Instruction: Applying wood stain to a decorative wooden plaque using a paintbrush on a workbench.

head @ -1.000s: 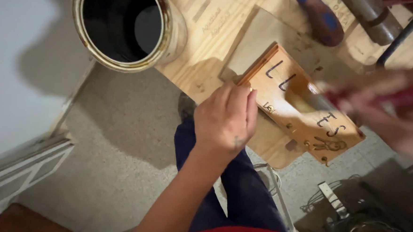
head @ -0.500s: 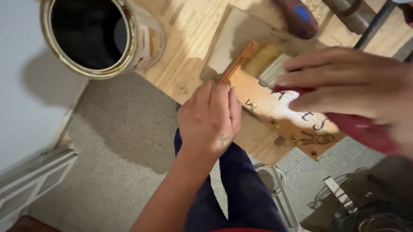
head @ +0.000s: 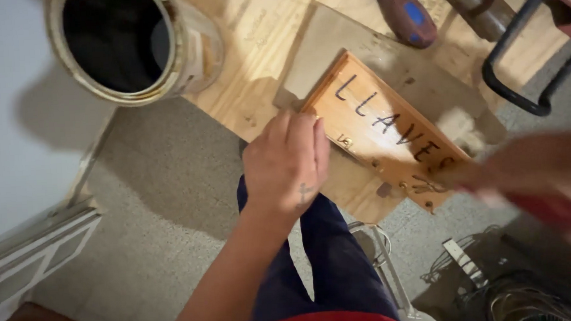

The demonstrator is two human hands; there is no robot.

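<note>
A varnished wooden plaque [head: 388, 126] with dark hand-drawn letters and small hooks lies slanted on a brown sheet [head: 331, 41] over a plywood board [head: 254, 64]. My left hand [head: 285, 160] presses down on the plaque's near left end, fingers curled over its edge. Off the plaque's lower right end, my right hand [head: 540, 173] is a blur, closed around a red-handled tool [head: 548, 208] whose tip I cannot make out.
An open, stained paint can [head: 188, 48] with dark liquid stands at the board's left corner. A blue-and-red screwdriver handle [head: 401, 8] and a black metal bar [head: 514, 57] lie at the back right. Cables [head: 501, 292] lie on the floor. My dark-trousered leg [head: 330, 269] is below.
My right hand has swept off the plaque to the lower right, uncovering its letters. My left hand has stayed on the plaque's left end.
</note>
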